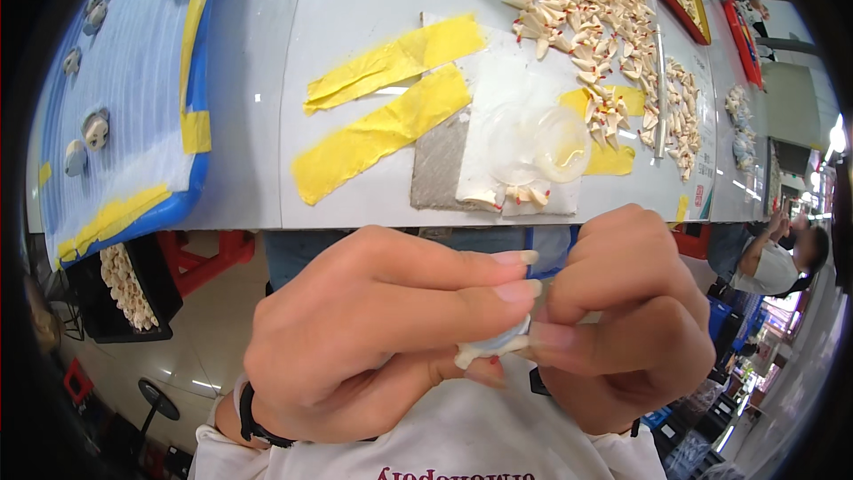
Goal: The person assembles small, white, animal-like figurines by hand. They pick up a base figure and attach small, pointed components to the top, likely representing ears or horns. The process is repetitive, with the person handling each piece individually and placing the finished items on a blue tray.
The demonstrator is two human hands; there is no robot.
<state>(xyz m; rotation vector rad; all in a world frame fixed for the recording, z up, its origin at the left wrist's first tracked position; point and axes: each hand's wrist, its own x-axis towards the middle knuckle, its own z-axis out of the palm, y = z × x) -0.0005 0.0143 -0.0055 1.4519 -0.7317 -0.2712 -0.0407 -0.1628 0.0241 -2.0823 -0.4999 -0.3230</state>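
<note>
Pinching a small cream-white piece between both hands, near and low, close to the chest: left hand curling shut over its left end, right hand closing on its right end. Lying far off on the desk: yellow tape strips, heaped cream pieces.
</note>
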